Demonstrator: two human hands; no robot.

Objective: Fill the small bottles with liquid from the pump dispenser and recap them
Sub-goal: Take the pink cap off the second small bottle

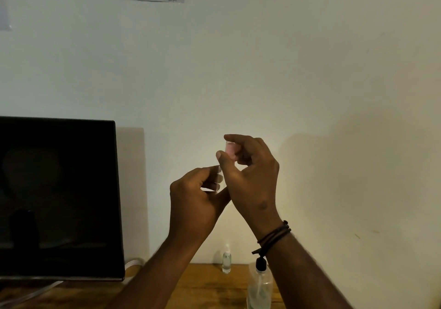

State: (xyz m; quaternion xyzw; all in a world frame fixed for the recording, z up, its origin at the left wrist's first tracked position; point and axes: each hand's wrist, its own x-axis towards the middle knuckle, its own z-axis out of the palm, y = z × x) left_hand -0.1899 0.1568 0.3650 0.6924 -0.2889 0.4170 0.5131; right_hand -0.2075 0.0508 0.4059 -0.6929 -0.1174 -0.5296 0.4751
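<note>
Pinched between the thumb and forefinger of the right hand (248, 172), a small pink cap (230, 149) sits atop a small clear bottle (220, 177) whose body the left hand (198, 194) grips with curled fingers, both raised before the pale wall (310, 70). Below on the wooden table (205, 285) stand a second small clear bottle (226, 259) and, just right, a clear pump dispenser with a black top (260, 285); a dark monitor (57, 196) stands at left.
</note>
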